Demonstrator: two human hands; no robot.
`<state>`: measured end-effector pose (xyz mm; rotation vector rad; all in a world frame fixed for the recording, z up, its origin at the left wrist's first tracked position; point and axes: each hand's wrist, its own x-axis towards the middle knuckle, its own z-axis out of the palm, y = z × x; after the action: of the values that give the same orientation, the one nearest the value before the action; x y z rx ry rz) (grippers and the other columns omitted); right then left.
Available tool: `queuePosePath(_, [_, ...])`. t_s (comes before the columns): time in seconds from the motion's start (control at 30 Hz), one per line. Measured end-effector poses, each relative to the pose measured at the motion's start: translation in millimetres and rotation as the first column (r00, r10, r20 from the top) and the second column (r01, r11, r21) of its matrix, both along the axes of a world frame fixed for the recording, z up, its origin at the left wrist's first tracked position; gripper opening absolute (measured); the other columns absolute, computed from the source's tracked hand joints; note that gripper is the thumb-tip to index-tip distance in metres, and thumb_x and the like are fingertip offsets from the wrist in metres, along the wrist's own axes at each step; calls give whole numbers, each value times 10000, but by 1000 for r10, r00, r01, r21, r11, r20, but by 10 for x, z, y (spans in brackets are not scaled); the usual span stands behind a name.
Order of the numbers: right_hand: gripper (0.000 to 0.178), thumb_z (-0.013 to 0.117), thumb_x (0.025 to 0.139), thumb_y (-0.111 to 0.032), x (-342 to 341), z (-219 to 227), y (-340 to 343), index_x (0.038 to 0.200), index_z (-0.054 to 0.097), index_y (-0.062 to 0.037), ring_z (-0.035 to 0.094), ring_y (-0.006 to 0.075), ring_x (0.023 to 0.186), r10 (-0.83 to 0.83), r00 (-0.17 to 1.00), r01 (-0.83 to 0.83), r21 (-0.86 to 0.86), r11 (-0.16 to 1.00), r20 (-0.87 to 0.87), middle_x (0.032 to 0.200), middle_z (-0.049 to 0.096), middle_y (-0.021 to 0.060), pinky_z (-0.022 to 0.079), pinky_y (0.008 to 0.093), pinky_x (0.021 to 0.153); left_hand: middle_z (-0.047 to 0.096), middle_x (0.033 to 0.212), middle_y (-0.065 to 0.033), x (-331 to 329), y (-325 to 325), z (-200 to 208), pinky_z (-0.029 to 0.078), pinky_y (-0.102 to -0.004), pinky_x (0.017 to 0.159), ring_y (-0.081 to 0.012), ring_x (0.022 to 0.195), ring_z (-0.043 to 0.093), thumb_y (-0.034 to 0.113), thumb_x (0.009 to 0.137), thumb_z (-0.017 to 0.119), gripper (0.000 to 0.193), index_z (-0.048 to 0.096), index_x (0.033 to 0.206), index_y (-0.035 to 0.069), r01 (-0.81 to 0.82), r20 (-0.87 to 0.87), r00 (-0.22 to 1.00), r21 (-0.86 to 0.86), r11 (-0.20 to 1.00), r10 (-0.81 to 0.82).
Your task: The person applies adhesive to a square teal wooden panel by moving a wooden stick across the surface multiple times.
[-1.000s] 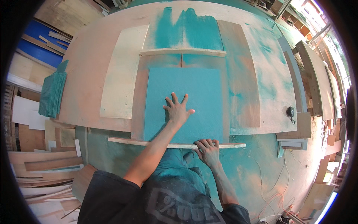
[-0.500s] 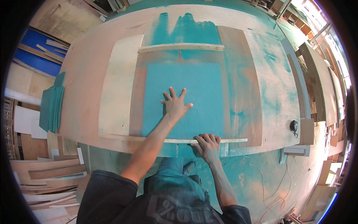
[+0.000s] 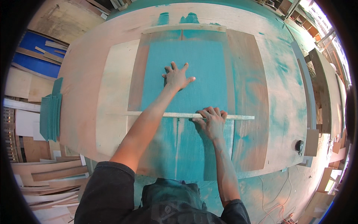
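A teal-blue square panel (image 3: 197,87) lies on the wide paint-stained worktable. My left hand (image 3: 176,77) rests on it palm down, fingers spread. Along the panel's near edge runs a thin pale wooden strip (image 3: 242,117). The fingers of my right hand (image 3: 213,120) wrap over this strip from above, with the thumb on its near side. A second wooden strip (image 3: 167,27) lies crosswise beyond the panel's far edge. Under and around the panel is a brown board (image 3: 135,87) showing at its sides; my left forearm crosses over part of the near strip.
Pale (image 3: 113,93) and teal-smeared brown boards (image 3: 251,97) flank the panel. A stack of teal sheets (image 3: 51,115) hangs at the table's left edge. A small black object (image 3: 299,146) sits near the right edge. Wood offcuts (image 3: 56,173) pile at left; cables (image 3: 278,205) trail on the floor.
The panel and both wooden strips have slid away from me, toward the table's far side. Both hands moved forward with them, baring a teal-painted surface nearer to me.
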<state>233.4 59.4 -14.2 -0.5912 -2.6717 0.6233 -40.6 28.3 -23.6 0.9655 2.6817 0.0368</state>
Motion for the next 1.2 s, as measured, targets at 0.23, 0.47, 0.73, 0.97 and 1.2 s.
queuePosePath(0.23, [407, 791, 854, -567, -910, 0, 667, 1047, 821, -209, 612, 203, 1070, -24, 999, 25, -30, 999, 47, 1040, 697, -35, 362, 455, 1028, 199, 1731, -291, -897, 699, -79, 399, -790, 1100, -621, 1514, 284, 784, 941, 609, 911, 306, 1699, 381, -37, -4, 999, -9, 999, 37])
queuePosePath(0.47, [440, 807, 840, -581, -1584, -92, 1224, 1068, 824, -204, 606, 220, 1082, -42, 999, 42, -7, 999, 29, 1048, 691, -10, 371, 439, 1033, 149, 1767, -275, -1531, 1271, 36, 324, -756, 1194, -593, 1569, 217, 773, 951, 595, 912, 284, 1711, 375, -66, 24, 997, -16, 998, 66])
queuePosePath(0.73, [469, 815, 842, -589, -1256, -108, 979, 1100, 816, -197, 597, 235, 1052, -13, 993, 7, 44, 999, 121, 1025, 672, 8, 386, 438, 1011, 192, 1744, -275, -1251, 941, 122, 422, -755, 1112, -591, 1529, 287, 779, 935, 617, 944, 269, 1709, 364, -42, 42, 998, -87, 995, 46])
queuePosePath(0.97, [405, 844, 821, -558, -43, 9, 126, 1026, 815, -209, 602, 217, 1018, -11, 999, 8, 76, 997, 32, 1002, 661, -26, 382, 441, 983, 228, 1718, -264, -67, 174, 238, 474, -741, 1077, -593, 1493, 326, 758, 921, 657, 952, 304, 1697, 336, -5, 46, 999, -105, 995, 10])
queuePosePath(1.2, [364, 886, 794, -512, 1362, 83, -1011, 995, 822, -216, 606, 200, 1006, -25, 999, 24, 31, 999, 35, 978, 652, -26, 370, 436, 962, 219, 1719, -277, 1335, -997, 221, 507, -727, 1045, -592, 1495, 325, 757, 924, 649, 947, 304, 1699, 334, 19, 47, 999, -115, 993, -14])
